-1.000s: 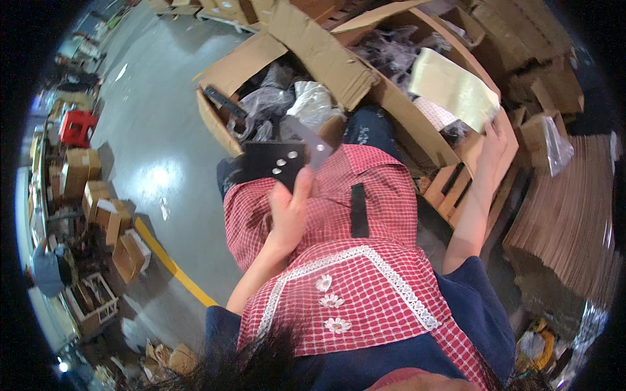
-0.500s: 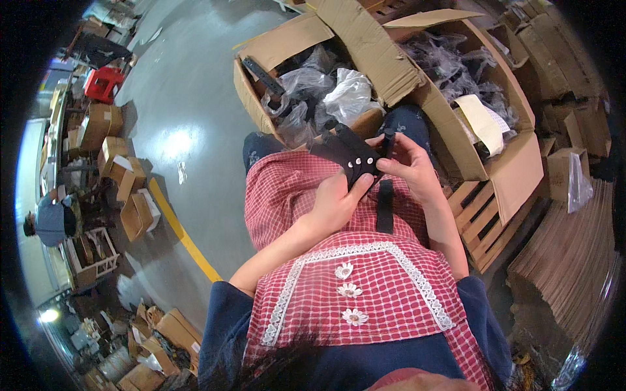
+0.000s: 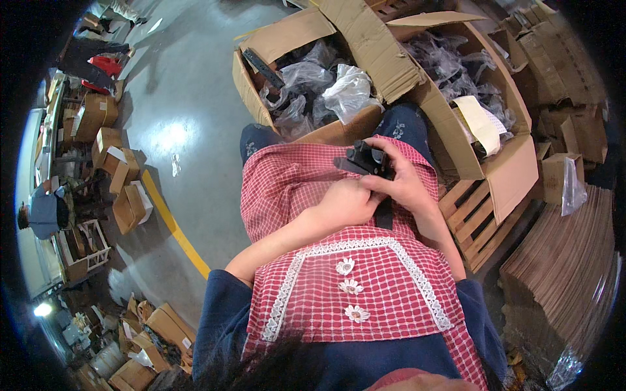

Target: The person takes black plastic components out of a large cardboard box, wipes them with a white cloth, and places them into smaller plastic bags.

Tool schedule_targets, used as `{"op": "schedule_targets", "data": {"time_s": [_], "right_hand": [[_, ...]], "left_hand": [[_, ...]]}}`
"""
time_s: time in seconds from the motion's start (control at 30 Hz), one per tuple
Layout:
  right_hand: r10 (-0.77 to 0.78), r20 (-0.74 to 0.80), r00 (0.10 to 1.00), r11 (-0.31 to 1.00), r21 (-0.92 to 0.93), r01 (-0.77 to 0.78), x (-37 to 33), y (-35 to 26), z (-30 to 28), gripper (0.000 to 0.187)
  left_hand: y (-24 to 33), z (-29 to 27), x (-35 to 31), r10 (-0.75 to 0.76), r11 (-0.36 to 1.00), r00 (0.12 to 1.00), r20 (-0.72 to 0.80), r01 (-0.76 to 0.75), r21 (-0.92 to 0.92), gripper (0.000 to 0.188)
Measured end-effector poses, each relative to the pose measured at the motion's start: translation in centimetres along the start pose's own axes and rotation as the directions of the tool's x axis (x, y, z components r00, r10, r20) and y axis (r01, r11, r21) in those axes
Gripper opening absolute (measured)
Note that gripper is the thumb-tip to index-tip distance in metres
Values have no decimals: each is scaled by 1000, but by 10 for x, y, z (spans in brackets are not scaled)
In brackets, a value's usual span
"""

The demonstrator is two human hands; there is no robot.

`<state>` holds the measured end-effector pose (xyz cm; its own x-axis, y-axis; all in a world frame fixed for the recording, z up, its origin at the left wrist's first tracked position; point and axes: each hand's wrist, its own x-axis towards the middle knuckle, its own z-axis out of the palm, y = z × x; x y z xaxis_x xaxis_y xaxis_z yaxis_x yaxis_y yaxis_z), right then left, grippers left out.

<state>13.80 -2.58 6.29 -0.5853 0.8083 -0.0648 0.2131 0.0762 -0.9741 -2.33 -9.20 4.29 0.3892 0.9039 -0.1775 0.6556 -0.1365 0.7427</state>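
Above my lap, my right hand is closed around a small stack of black flat pieces. Their ends stick out to the left, past the fingers, and I cannot tell exactly what they are. My left hand lies just below, back of the hand up, its fingertips curled in against the right thumb. Whatever those left fingers hold is hidden. A black strip runs down from between the hands over the red checked apron.
Ahead stands an open carton of plastic-bagged parts, a long black piece at its left. Another open carton sits right, on a wooden pallet. Flattened cardboard is stacked beyond. Two people work far left.
The black pieces, earlier fanned out with white dots showing, are now turned and bunched in my right hand. My left hand has rolled over and slid lower, its thumb out of sight.
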Motion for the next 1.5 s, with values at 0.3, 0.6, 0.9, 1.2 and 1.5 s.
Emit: {"op": "schedule_targets", "data": {"time_s": [0.3, 0.6, 0.9, 1.2, 1.5], "right_hand": [[154, 76, 985, 936, 309, -170, 15, 5, 11, 46], [227, 110, 968, 883, 396, -252, 16, -9, -3, 59], [393, 125, 911, 660, 651, -374, 21, -17, -19, 77], [202, 396, 896, 854, 377, -359, 42, -22, 10, 101], [-106, 159, 982, 874, -456, 168, 61, -8, 16, 92]], "left_hand": [[11, -12, -9, -49, 997, 992, -114, 56, 61, 49], [28, -32, -7, -90, 981, 994, -63, 78, -176, 53], [12, -73, -20, -300, 676, 878, -374, -81, -732, 19], [-25, -16, -4, -112, -371, 992, 55, 10, -928, 42], [-38, -22, 0, 40, -487, 985, 171, 168, -857, 57]]}}
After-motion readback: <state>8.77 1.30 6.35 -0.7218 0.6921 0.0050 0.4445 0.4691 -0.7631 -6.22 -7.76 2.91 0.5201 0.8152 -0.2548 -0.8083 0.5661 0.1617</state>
